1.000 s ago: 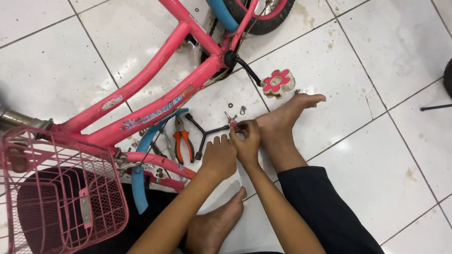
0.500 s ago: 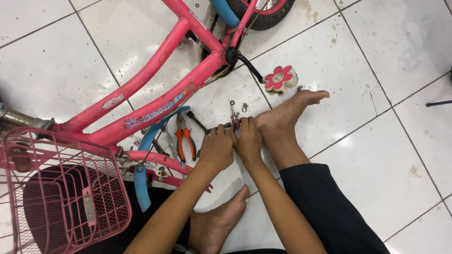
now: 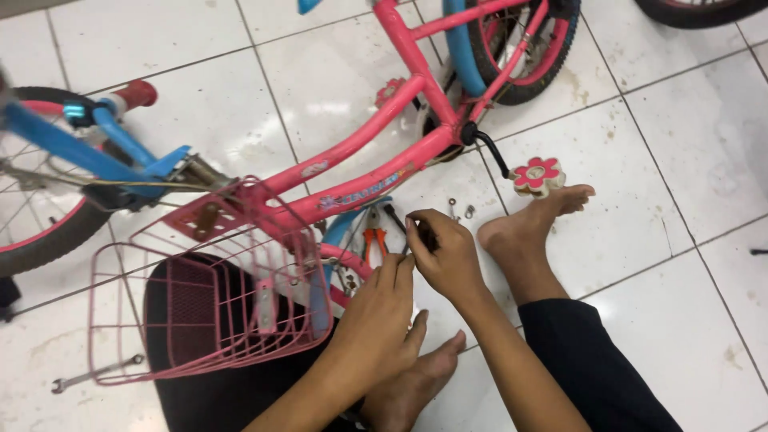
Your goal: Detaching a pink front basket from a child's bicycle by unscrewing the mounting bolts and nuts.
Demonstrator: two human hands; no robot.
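A pink child's bicycle [image 3: 376, 148] lies on its side on the white tiled floor. My right hand [image 3: 448, 256] is curled around a small dark part [image 3: 424, 236] just below the frame, close to orange-handled pliers [image 3: 374, 240]. My left hand [image 3: 380, 316] lies beside and below it, back up, with fingers stretched out and fingertips touching the right hand; I see nothing in it. Small nuts and bolts [image 3: 460, 210] lie on the tile just beyond my right hand. My bare feet [image 3: 528, 232] rest on the floor, one of them by the flower-shaped pedal [image 3: 536, 176].
A pink wire basket [image 3: 208, 304] lies over my lap at the left. A blue handlebar stem [image 3: 120, 136] and the front wheel [image 3: 32, 216] are at far left, the rear wheel [image 3: 512, 56] at top. A spanner [image 3: 92, 374] lies at lower left. Another tyre [image 3: 696, 8] shows top right.
The view has swung left and pulled back, so the front wheel and handlebar now show. My left hand has dropped below the right one and its fingers have straightened.
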